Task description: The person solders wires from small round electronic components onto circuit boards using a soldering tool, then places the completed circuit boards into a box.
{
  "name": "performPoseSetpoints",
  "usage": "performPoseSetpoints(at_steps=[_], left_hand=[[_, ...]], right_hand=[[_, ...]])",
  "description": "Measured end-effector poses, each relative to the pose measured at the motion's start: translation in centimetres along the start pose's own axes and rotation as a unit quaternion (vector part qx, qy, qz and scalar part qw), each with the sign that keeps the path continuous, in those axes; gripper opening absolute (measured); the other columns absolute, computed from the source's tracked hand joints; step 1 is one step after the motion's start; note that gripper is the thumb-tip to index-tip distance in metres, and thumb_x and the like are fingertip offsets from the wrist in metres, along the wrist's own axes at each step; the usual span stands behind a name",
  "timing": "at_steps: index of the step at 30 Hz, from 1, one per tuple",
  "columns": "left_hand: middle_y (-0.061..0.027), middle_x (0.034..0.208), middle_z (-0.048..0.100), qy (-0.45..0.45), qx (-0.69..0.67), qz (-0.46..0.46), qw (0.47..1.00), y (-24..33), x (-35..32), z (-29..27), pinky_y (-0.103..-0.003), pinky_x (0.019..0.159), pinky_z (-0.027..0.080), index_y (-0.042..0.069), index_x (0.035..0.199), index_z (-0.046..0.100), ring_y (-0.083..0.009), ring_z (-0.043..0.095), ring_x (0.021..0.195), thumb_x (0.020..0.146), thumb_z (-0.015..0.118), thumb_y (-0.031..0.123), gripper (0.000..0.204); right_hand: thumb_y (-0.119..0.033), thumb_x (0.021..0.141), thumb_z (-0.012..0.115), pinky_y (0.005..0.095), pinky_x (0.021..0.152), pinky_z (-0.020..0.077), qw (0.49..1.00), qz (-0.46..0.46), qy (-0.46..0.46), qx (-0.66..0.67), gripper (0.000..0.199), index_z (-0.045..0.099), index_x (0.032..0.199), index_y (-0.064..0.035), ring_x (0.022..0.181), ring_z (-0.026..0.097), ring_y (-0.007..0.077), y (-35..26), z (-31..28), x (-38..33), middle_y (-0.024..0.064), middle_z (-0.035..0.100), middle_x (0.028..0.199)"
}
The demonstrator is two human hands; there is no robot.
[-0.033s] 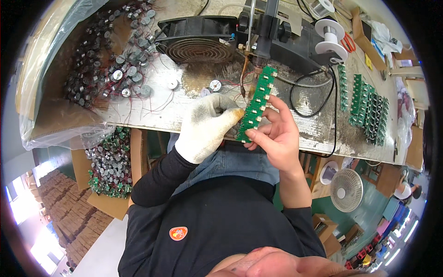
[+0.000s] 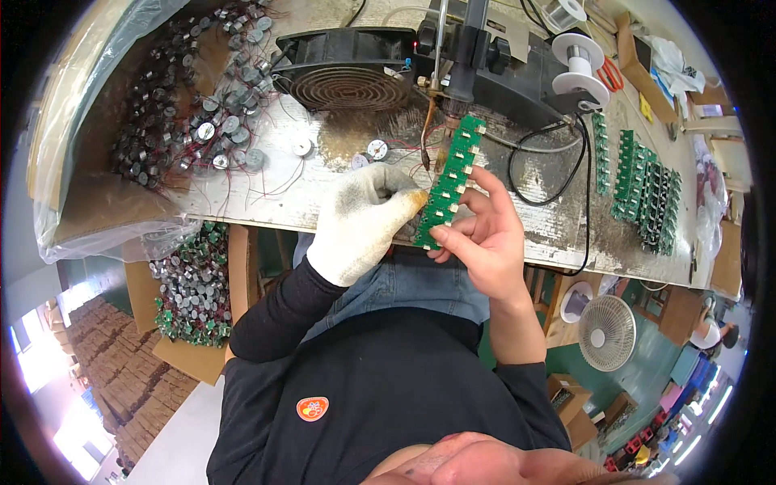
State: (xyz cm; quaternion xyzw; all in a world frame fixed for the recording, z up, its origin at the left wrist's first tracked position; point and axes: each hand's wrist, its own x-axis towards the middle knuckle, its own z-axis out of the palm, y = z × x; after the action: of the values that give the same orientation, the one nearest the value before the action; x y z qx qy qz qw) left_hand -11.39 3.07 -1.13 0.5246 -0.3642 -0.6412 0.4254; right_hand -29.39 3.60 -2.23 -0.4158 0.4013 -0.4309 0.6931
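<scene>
Bare right hand (image 2: 483, 242) closed on a green circuit-board strip (image 2: 449, 183), fingers pinching its lower half; gloved left hand (image 2: 360, 220) closed too, fingertips against the strip's left edge; nothing shifted between the frames; strip's top end under the soldering tip (image 2: 428, 129); loose wired round parts (image 2: 202, 97) beyond; black fan (image 2: 347, 69) behind.
</scene>
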Motion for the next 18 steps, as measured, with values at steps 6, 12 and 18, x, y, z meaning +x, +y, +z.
performPoseSetpoints(at_steps=[6, 12, 18], left_hand=[[-0.0063, 0.084, 0.064, -0.008, 0.04, -0.001, 0.999, 0.58, 0.16, -0.2, -0.022, 0.062, 0.05, -0.002, 0.095, 0.061, -0.0095, 0.061, 0.07, 0.086, 0.061, 0.012, 0.017], [-0.0067, 0.082, 0.064, 0.001, 0.067, -0.011, 0.998, 0.9, 0.11, -0.25, -0.022, 0.059, 0.05, -0.003, 0.093, 0.062, -0.0103, 0.062, 0.068, 0.087, 0.061, 0.013, 0.017], [-0.0077, 0.083, 0.064, 0.001, 0.032, -0.035, 0.999, 0.03, -0.15, -0.25, -0.023, 0.059, 0.052, -0.003, 0.095, 0.061, -0.012, 0.063, 0.068, 0.088, 0.061, 0.014, 0.018]], right_hand=[[0.01, 0.08, 0.062, 0.0249, 0.055, 0.0549, 1.0, -0.003, -0.002, 0.004, 0.07, 0.027, 0.138, -0.0018, 0.07, 0.066, 0.0189, -0.18, 0.12, 0.13, 0.0162, 0.056, 0.107], [0.011, 0.08, 0.062, 0.0247, 0.055, 0.0552, 1.0, -0.009, -0.003, 0.005, 0.07, 0.026, 0.138, -0.0018, 0.071, 0.066, 0.0188, -0.39, 0.33, 0.23, 0.0165, 0.056, 0.108], [0.01, 0.08, 0.062, 0.0245, 0.055, 0.0548, 1.0, -0.001, -0.008, 0.005, 0.07, 0.026, 0.138, -0.0024, 0.07, 0.066, 0.0189, 0.33, 0.04, -0.16, 0.0169, 0.055, 0.108]])
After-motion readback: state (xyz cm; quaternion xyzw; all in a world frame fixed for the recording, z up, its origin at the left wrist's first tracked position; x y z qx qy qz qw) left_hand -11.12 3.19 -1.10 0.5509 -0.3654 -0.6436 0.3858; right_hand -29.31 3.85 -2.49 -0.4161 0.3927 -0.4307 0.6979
